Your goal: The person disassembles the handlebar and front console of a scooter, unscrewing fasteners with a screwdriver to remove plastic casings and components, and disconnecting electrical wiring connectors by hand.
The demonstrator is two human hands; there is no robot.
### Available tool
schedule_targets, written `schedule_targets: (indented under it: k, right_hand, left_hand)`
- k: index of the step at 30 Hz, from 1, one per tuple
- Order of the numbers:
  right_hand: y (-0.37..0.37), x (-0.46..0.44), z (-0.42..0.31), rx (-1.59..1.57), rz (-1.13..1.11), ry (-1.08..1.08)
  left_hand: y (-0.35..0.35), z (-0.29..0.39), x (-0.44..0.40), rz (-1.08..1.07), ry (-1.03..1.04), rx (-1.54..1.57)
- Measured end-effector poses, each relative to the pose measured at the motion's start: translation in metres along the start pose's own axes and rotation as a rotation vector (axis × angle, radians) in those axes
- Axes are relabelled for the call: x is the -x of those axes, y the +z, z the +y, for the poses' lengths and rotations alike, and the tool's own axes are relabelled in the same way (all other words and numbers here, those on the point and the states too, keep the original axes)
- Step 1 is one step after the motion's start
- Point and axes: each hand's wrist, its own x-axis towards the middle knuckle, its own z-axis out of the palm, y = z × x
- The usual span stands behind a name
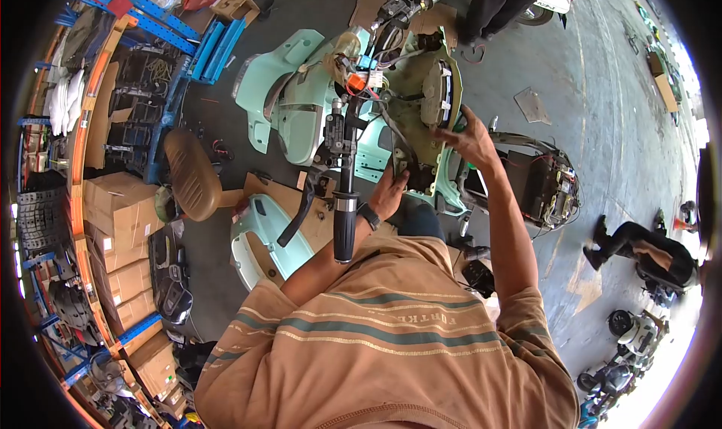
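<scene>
In front of me is a partly dismantled scooter with bare handlebars (346, 166) and loose wiring (353, 79). A light-green front panel (427, 147) stands with its inner side toward me, a headlight or instrument unit (436, 94) set in it. My left hand (387, 194), a watch on its wrist, is closed on the panel's near left edge; some fingers are hidden behind it. My right hand (472, 139) grips the right edge beside the unit, fingers bent over the rim. Mint-green body parts (301, 124) lie left of the handlebars.
A brown seat (192, 175) and a curved mint panel (274, 237) are on the left, near shelves with cardboard boxes (120, 211). The scooter's rear frame (545, 184) extends right. One person (504, 8) stands at the top; another (647, 252) is at the far right.
</scene>
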Motion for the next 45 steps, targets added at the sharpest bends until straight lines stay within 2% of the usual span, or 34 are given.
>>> schedule_targets:
  k: [1,2,4,8,9,10,12,13,14,15,18,20,21,22,24,26,27,28,29,31,32,34,35,37,39,42,44,45]
  right_hand:
    - [-0.008,-0.006,-0.004,-0.049,-0.034,0.095]
    - [-0.02,-0.013,-0.017,-0.036,-0.04,0.085]
    - [-0.041,-0.029,-0.042,-0.163,-0.143,0.154]
    - [-0.067,-0.082,-0.037,0.155,-0.251,-0.006]
    - [-0.073,-0.098,-0.033,0.1,-0.385,0.05]
    - [-0.077,-0.104,-0.027,0.108,-0.406,0.051]
    - [-0.08,-0.107,-0.042,-0.09,-0.5,0.117]
    - [-0.078,-0.096,-0.053,-0.091,-0.37,0.182]
    - [-0.081,-0.108,-0.045,-0.089,-0.382,0.174]
    - [-0.085,-0.118,-0.037,0.079,-0.47,0.032]
    - [-0.094,-0.124,-0.034,0.14,-0.493,0.072]
    - [-0.1,-0.123,-0.035,0.208,-0.409,-0.131]
    - [-0.104,-0.118,-0.038,0.304,-0.361,-0.267]
    - [-0.107,-0.112,-0.043,0.308,-0.363,-0.261]
    - [-0.11,-0.101,-0.06,0.298,-0.374,-0.04]
    - [-0.112,-0.09,-0.073,0.287,-0.37,-0.029]
    - [-0.113,-0.085,-0.079,0.273,-0.371,-0.024]
    - [-0.114,-0.081,-0.085,0.282,-0.37,-0.02]
    - [-0.116,-0.079,-0.092,0.309,-0.364,-0.022]
    - [-0.118,-0.08,-0.1,0.342,-0.353,-0.028]
    - [-0.12,-0.081,-0.102,0.39,-0.374,-0.006]
    - [-0.12,-0.084,-0.109,0.442,-0.391,0.013]
    - [-0.12,-0.084,-0.113,0.479,-0.417,0.027]
    - [-0.118,-0.082,-0.123,0.521,-0.441,0.04]
    - [-0.115,-0.081,-0.131,0.553,-0.458,0.116]
    - [-0.115,-0.085,-0.127,0.538,-0.467,0.11]
    - [-0.113,-0.089,-0.123,0.54,-0.444,0.101]
    - [-0.112,-0.089,-0.122,0.536,-0.423,0.095]
  left_hand:
    - [0.004,0.005,-0.002,-0.039,-0.103,0.158]
    - [0.01,0.003,-0.006,-0.025,-0.097,0.167]
    - [0.031,-0.005,-0.005,0.069,0.081,-0.003]
    - [0.039,0.01,-0.009,0.103,0.099,-0.022]
    - [0.043,0.01,-0.009,0.115,0.094,-0.028]
    - [0.047,0.01,-0.009,0.126,0.089,-0.034]
    - [0.045,0.028,-0.011,0.159,-0.02,0.306]
    - [0.043,0.038,-0.011,0.153,-0.047,0.265]
    - [0.043,0.041,-0.011,0.167,-0.048,0.261]
    - [0.042,0.043,-0.009,0.148,-0.08,0.287]
    - [0.032,0.045,-0.008,0.093,-0.139,0.394]
    - [0.022,0.02,-0.004,-0.028,-0.04,0.623]
    - [0.011,-0.031,-0.019,-0.199,-0.18,0.707]
    - [0.004,-0.026,-0.027,-0.2,-0.183,0.713]
    - [-0.01,-0.006,-0.043,0.23,-0.261,1.243]
    - [-0.019,-0.012,-0.071,0.377,-0.138,1.166]
    - [-0.023,-0.034,-0.09,0.366,-0.088,1.285]
    - [-0.025,-0.04,-0.106,0.304,0.061,1.47]
    - [-0.026,-0.012,-0.117,0.33,0.044,1.108]
    - [-0.033,-0.001,-0.137,0.347,0.035,0.75]
    - [-0.037,-0.037,-0.148,0.251,0.011,1.307]
    - [-0.035,-0.045,-0.155,0.121,-0.012,1.862]
    - [-0.027,-0.023,-0.151,0.086,0.048,1.781]
    - [-0.016,-0.05,-0.158,-0.165,0.287,1.76]
    - [-0.016,-0.049,-0.164,-0.176,0.248,1.817]
    - [-0.006,-0.034,-0.165,-0.254,0.224,1.896]
    - [-0.001,-0.018,-0.177,0.264,-0.203,1.977]
    - [0.0,-0.036,-0.183,-0.046,0.066,1.971]
